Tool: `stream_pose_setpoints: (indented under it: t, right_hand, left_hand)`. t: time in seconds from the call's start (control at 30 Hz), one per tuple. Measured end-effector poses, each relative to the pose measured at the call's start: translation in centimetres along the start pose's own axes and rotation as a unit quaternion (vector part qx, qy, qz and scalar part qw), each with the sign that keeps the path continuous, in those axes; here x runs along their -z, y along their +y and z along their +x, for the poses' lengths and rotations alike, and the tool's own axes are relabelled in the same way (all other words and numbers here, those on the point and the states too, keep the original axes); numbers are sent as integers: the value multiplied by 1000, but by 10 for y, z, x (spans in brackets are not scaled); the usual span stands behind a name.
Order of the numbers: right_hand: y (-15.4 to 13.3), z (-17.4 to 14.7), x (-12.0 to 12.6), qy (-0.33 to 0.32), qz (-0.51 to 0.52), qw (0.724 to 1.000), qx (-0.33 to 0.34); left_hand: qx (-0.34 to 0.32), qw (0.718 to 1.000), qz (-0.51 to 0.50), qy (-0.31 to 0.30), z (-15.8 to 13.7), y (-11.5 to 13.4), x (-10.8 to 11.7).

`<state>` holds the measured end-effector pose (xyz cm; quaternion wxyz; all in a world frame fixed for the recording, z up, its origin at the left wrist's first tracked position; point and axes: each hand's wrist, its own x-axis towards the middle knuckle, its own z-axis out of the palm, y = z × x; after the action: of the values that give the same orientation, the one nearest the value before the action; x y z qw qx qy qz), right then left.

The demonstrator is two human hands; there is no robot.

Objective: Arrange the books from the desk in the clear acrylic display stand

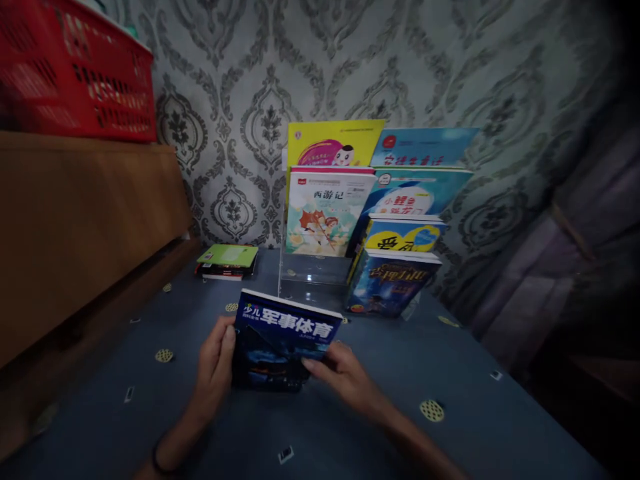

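A dark blue book (280, 350) with white lettering on its cover is held up between my two hands, its front toward me. My left hand (217, 357) grips its left edge, thumb along the side. On the right edge, my right hand (345, 377) holds it with the thumb on the cover and the other fingers behind. Beyond it stands a clear stepped book stand (310, 288). A white book (327, 213) and a yellow book (335, 143) lean on its left half. On its right half, a dark blue book (393, 283) stands in front of several others.
A small stack of books with a green one (227, 255) on top lies at the back left. A red plastic basket (115, 87) sits on a brown wooden cabinet (85, 227) at the left. A patterned wall rises behind, and a curtain (540, 267) hangs at the right.
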<state>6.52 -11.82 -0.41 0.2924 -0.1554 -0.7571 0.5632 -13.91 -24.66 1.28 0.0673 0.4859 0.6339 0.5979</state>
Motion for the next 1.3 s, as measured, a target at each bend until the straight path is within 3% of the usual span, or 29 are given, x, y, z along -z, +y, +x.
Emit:
stream_pose_setpoints:
  t: [0.2,0.4,0.5,0.77,1.0,1.17,1.3]
  right_hand:
    - [2,-28,21,75,-166,983,-3]
    - [42,-44,11,50,-122,991,-16]
    - [45,-44,0,32,-109,993,-19]
    - [9,-33,-3,25,-158,986,-47]
    - [2,-29,-2,56,-170,983,-29]
    - [6,-33,6,97,-152,983,-16]
    - [0,-43,13,101,-109,987,-58]
  left_hand:
    - [5,998,53,14,-22,-29,-4]
    - [33,998,40,-24,-35,-49,-14]
    - [45,998,20,-37,-36,-53,-16]
    - [91,991,-44,-88,-28,-45,-16]
    - [36,989,-3,-140,-15,-48,-10]
    - [22,979,4,-203,-4,-28,-13]
    - [31,968,-23,-247,1,-11,-23]
